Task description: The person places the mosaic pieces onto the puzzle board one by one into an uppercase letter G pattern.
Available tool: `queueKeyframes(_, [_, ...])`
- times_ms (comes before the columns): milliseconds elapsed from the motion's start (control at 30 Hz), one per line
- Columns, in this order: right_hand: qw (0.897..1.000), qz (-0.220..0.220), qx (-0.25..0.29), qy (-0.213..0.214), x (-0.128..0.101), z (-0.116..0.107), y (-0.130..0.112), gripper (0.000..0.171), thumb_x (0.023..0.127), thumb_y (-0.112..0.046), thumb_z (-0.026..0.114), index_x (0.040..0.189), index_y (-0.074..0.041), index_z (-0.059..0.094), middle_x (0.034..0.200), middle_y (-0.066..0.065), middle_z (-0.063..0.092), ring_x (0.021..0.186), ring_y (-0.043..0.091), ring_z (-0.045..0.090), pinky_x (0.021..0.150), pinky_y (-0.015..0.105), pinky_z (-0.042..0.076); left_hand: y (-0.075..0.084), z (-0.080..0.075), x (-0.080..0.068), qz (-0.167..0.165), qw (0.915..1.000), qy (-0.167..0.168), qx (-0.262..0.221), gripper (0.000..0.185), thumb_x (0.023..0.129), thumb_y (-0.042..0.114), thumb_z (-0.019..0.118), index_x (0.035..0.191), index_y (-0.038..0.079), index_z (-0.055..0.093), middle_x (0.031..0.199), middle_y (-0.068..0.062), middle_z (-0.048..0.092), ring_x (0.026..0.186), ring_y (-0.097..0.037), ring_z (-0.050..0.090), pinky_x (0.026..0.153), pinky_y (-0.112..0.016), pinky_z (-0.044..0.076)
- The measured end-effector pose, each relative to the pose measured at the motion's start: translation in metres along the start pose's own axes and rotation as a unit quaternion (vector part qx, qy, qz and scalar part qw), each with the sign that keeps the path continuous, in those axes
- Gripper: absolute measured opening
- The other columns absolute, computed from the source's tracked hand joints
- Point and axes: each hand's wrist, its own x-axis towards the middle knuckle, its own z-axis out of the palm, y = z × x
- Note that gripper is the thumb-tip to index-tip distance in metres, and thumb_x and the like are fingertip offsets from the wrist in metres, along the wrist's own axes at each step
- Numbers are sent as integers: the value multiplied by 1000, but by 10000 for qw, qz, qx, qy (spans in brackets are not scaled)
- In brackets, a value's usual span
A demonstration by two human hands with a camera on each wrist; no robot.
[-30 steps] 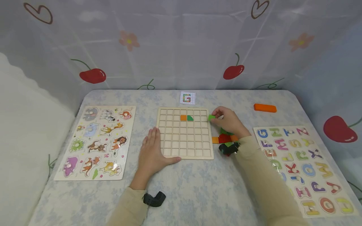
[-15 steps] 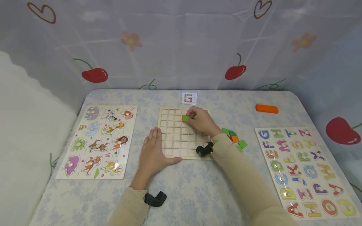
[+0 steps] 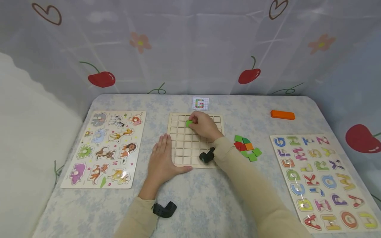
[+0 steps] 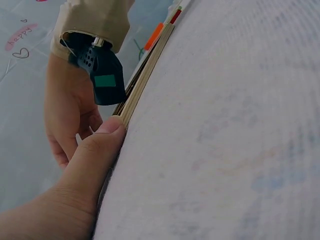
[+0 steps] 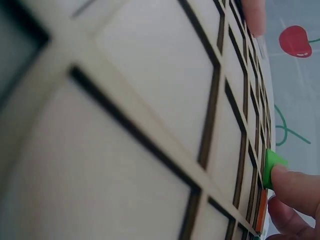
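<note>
A wooden grid board (image 3: 184,148) lies in the middle of the table. My right hand (image 3: 202,125) reaches over its upper rows and pinches a small green tile (image 3: 189,123) at a cell near the top. In the right wrist view a fingertip (image 5: 295,185) presses that green tile (image 5: 271,167) against the grid board (image 5: 150,100), with an orange tile (image 5: 261,210) beside it. My left hand (image 3: 160,162) lies flat on the table at the board's lower left corner. The left wrist view shows its thumb (image 4: 95,150) against the grid board's edge (image 4: 145,80).
A pile of green, red and orange tiles (image 3: 247,147) sits right of the board. An animal puzzle (image 3: 104,148) lies at the left, an alphabet puzzle (image 3: 321,178) at the right. A small pattern card (image 3: 200,103) and an orange block (image 3: 282,115) lie further back.
My right hand carried the green tile from the board's right edge leftward across the top rows, now covering the orange and green tiles placed there. The left hand stayed put.
</note>
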Motion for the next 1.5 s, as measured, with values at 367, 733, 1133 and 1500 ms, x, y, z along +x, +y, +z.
queueKeyframes(367, [9985, 46, -546, 13, 2, 2, -1, 17, 98, -22, 64, 111, -14, 72, 98, 4, 59, 82, 19, 52, 70, 31, 44, 2, -1, 1, 10, 10000, 43, 69, 147, 56, 92, 63, 159, 3, 7, 168, -14, 9, 156, -27, 6, 126, -49, 16])
queueKeyframes(733, [9974, 0, -659, -288, -16, -16, 3, 37, 97, -24, 65, 133, -18, 63, 105, 1, 58, 80, 19, 52, 73, 33, 45, 3, -3, 0, -72, 10000, -51, 3, 147, 57, 92, 64, 159, 3, 6, 168, -14, 8, 156, -27, 5, 126, -48, 15])
queueKeyframes(1133, [9960, 498, -725, 137, -72, -72, 48, 39, 97, -22, 65, 134, -14, 59, 109, 8, 60, 73, 24, 49, 66, 32, 46, 3, -1, 1, -111, 9999, -78, -20, 148, 56, 92, 64, 159, 3, 5, 168, -13, 7, 157, -26, 3, 127, -48, 14])
queueKeyframes(1500, [9843, 1335, -1149, 60, -114, -108, 92, 35, 99, -23, 61, 131, -10, 60, 116, 14, 60, 95, 28, 53, 78, 37, 50, 3, -1, 1, -115, 9999, -73, -68, 147, 57, 92, 64, 159, 4, 5, 168, -13, 6, 157, -26, 3, 127, -48, 13])
